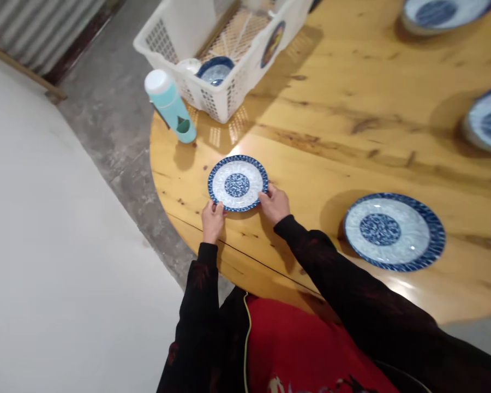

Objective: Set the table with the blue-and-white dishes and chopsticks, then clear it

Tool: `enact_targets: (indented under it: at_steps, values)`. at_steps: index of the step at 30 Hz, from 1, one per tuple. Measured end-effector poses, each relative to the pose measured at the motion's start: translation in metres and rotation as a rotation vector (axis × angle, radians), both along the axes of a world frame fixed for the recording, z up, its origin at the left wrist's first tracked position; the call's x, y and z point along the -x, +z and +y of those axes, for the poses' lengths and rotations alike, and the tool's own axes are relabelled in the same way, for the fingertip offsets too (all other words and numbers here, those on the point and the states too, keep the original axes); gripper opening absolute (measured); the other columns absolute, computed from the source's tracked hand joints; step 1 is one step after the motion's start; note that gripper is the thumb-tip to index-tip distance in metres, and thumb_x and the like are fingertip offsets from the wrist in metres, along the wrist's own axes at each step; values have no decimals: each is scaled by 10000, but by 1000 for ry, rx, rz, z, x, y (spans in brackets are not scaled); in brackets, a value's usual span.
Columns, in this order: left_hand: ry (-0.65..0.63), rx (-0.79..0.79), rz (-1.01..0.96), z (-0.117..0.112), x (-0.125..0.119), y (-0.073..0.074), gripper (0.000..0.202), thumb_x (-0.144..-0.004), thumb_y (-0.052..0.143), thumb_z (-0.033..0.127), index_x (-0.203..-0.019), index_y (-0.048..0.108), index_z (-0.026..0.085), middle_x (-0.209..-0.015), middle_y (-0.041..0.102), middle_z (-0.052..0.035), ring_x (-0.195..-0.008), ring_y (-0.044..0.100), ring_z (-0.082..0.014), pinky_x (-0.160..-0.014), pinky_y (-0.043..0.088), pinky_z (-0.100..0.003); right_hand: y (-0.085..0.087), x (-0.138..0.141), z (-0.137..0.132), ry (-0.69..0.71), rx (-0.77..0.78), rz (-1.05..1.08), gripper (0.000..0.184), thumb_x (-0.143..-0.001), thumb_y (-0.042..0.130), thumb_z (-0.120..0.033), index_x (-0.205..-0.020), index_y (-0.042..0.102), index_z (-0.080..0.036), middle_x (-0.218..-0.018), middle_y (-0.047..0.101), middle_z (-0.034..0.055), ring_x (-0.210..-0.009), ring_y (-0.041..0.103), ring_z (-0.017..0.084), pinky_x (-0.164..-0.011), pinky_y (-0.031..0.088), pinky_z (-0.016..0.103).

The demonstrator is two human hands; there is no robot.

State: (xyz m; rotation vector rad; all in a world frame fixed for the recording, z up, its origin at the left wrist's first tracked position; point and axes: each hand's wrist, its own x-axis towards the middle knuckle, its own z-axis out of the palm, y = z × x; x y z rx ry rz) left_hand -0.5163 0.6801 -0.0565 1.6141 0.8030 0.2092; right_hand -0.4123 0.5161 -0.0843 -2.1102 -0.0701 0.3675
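A small blue-and-white patterned plate (237, 183) lies on the round wooden table (352, 136) near its left edge. My left hand (212, 220) grips the plate's near-left rim with its fingers curled. My right hand (275, 203) holds the near-right rim, thumb on top. Both arms wear dark sleeves.
A teal bottle with a white cap (171, 105) stands beyond the plate. Behind it sits a white plastic basket (225, 49) with a bowl (215, 70) inside. A larger patterned plate (394, 231) lies to the right, two more dishes (487, 126) (439, 13) farther right. Concrete floor lies left.
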Motion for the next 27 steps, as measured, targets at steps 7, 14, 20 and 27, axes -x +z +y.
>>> enact_targets:
  at_steps: [7, 14, 20, 27]
  values:
    - [-24, 8, -1, 4, -4, 4, 281, -836, 620, 396, -720, 446, 208, -680, 497, 42, -673, 586, -126, -655, 570, -252, 0, 14, 13, -96, -10, 0, 110, -775, 505, -345, -760, 430, -266, -645, 527, 13, -620, 457, 213, -665, 421, 339]
    - [-34, 7, 9, 7, -6, 5, 265, -833, 624, 408, -749, 483, 200, -718, 528, 31, -687, 585, -124, -677, 576, -254, -4, 15, 15, -87, -25, 29, 109, -798, 496, -355, -824, 462, -255, -700, 563, 31, -632, 492, 224, -688, 447, 360]
    - [-53, -5, 20, 17, -9, 1, 311, -820, 638, 434, -720, 442, 213, -697, 513, 35, -672, 585, -132, -663, 569, -260, -6, 17, 19, -94, -30, 10, 113, -791, 502, -364, -792, 457, -260, -658, 554, 17, -610, 499, 219, -683, 469, 368]
    - [-53, -27, 13, 18, -6, -1, 328, -866, 613, 385, -692, 388, 223, -641, 408, 49, -630, 545, -129, -639, 559, -263, -17, 21, 18, -85, -81, 0, 165, -795, 511, -397, -847, 539, -244, -660, 585, 21, -649, 559, 241, -665, 500, 372]
